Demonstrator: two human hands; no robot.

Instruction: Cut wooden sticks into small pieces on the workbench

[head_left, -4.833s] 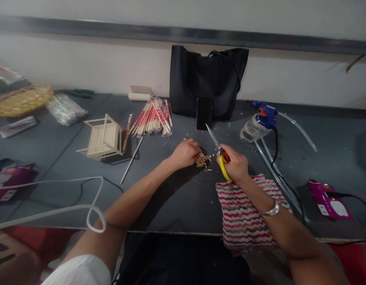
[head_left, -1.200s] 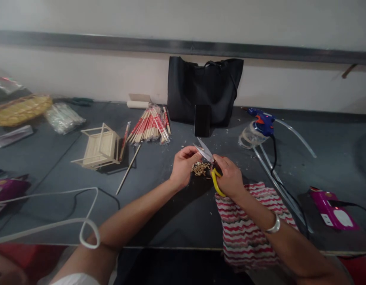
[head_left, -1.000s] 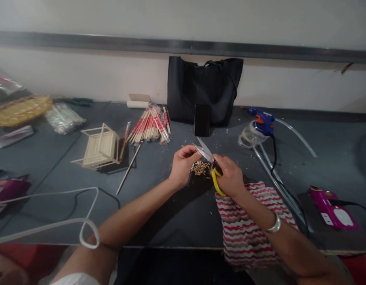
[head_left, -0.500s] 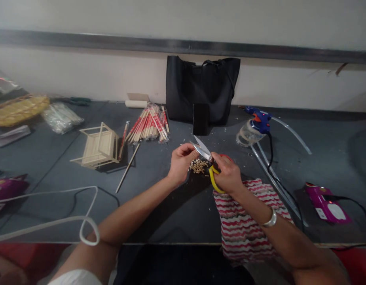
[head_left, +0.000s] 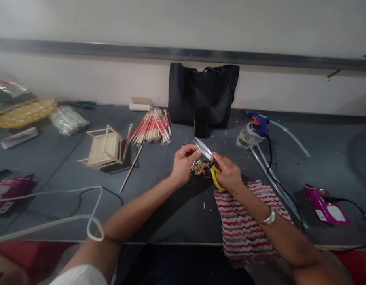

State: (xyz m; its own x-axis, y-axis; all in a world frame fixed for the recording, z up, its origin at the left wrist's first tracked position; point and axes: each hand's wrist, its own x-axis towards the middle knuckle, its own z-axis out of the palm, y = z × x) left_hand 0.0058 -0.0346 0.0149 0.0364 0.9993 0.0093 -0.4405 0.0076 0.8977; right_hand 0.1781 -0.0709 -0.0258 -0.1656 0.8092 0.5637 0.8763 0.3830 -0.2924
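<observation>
My right hand (head_left: 228, 173) grips yellow-handled scissors (head_left: 204, 150), whose blades point up and to the left, almost together. Close to the blades, my left hand (head_left: 184, 161) is closed in a pinch; whatever sits between its fingertips is too small to make out. Just below both hands lies a small heap of short cut wooden pieces (head_left: 200, 168) on the dark table. To the left of my left hand are a thin stick (head_left: 131, 169) and a small chair-like frame of pale sticks (head_left: 104, 148).
Red-wrapped chopsticks (head_left: 153, 126) lie behind the frame. A black bag (head_left: 202, 91) with a phone (head_left: 201, 122) against it stands at the back. Right are a glue gun (head_left: 256, 120) on a jar, glue sticks, a purple power box (head_left: 327, 206) and a striped cloth (head_left: 248, 233).
The scissor blades have closed from a wider gap. Both hands stay close together over the heap, and the whole view has shifted slightly.
</observation>
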